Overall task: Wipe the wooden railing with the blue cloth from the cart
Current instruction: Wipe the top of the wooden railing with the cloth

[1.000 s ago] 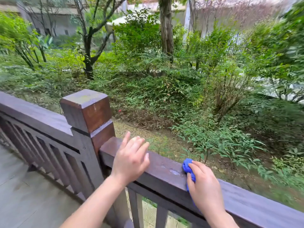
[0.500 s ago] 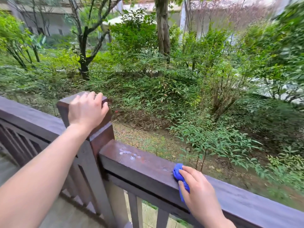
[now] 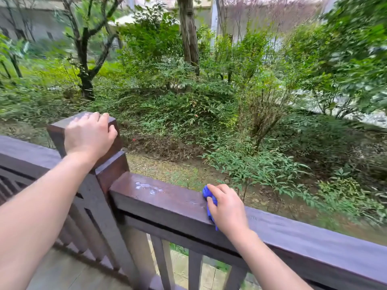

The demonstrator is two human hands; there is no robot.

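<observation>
A dark brown wooden railing [image 3: 171, 204] runs from lower right up to a square corner post [image 3: 113, 166]. My right hand [image 3: 227, 208] presses a bunched blue cloth [image 3: 209, 197] onto the rail's top; only the cloth's left edge shows past my fingers. Water drops [image 3: 146, 186] lie on the rail between the cloth and the post. My left hand [image 3: 89, 135] rests over the post's cap, fingers curled on its far edge.
A second railing section [image 3: 27, 155] runs left from the post, with vertical balusters [image 3: 194, 271] below both rails. Grey deck boards [image 3: 62, 273] lie at lower left. Beyond the rail are shrubs, trees and bare soil.
My left hand left the rail beside the post and came to rest on the post cap, uncovering the water drops. My right hand holds the cloth at about the same spot on the rail.
</observation>
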